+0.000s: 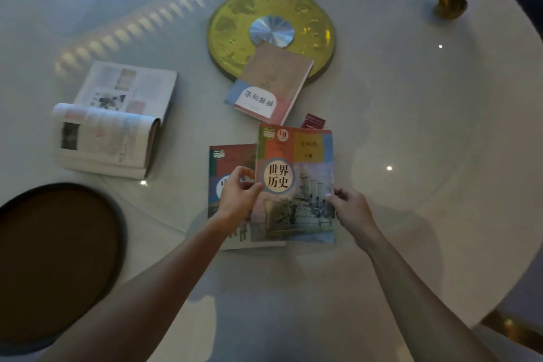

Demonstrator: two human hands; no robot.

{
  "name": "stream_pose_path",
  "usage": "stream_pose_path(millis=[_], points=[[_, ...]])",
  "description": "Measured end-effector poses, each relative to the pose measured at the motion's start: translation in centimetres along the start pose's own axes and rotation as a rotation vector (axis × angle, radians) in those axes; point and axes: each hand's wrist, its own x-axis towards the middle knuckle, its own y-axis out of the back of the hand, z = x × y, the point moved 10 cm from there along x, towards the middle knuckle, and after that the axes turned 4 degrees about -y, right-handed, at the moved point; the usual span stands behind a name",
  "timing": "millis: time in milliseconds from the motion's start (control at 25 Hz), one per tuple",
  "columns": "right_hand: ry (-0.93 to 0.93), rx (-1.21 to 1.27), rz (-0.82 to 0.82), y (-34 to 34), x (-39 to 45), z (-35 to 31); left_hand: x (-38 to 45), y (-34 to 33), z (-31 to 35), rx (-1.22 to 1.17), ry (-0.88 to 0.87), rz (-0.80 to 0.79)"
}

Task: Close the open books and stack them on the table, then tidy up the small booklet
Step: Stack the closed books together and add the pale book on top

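Observation:
A closed history textbook [305,173] with a ship on its cover is held over the table's near middle. My left hand [239,194] pinches its left edge and my right hand [351,209] grips its lower right edge. It overlaps a second closed textbook [226,161] lying flat beneath and to the left. A brown-covered closed book [273,82] lies further back, partly on a yellow disc. An open book [114,120] with curled pages lies at the left. A small red booklet [313,121] peeks out behind the held textbook.
The round white table [426,126] has a yellow disc [235,26] with a silver hub at its centre. A dark round tray [58,258] sits at the near left. A small golden bowl [451,6] stands at the far right.

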Motion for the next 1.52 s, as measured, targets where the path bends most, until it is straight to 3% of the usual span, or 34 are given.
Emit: stream_pose_path(millis=[200, 400, 680, 1000, 1280, 1520], points=[[0.061, -0.175, -0.055, -7.6, 0.4, -3.9, 1.0, 7.5, -3.8, -0.043, 0.094, 0.126], [0.031, -0.303, -0.001, -10.4, 0.5, -4.1, 1.8, 9.5, -6.5, 0.004, 0.111, 0.173], [0.052, -0.585, 0.01, -11.7, -0.1, -3.1, 2.9, 10.3, -6.3, 0.354, -0.002, 0.203], [0.055, -0.666, -0.112, -12.2, 1.8, -3.8, 4.2, 10.7, -5.8, 0.479, -0.02, 0.116], [0.126, -0.643, 0.013, -11.7, 2.4, -4.5, 4.3, 10.6, -4.8, 0.593, -0.048, 0.06], [0.15, -0.553, 0.05, -11.5, 2.1, -4.2, 3.8, 10.8, -6.2, 0.505, -0.019, 0.092]])
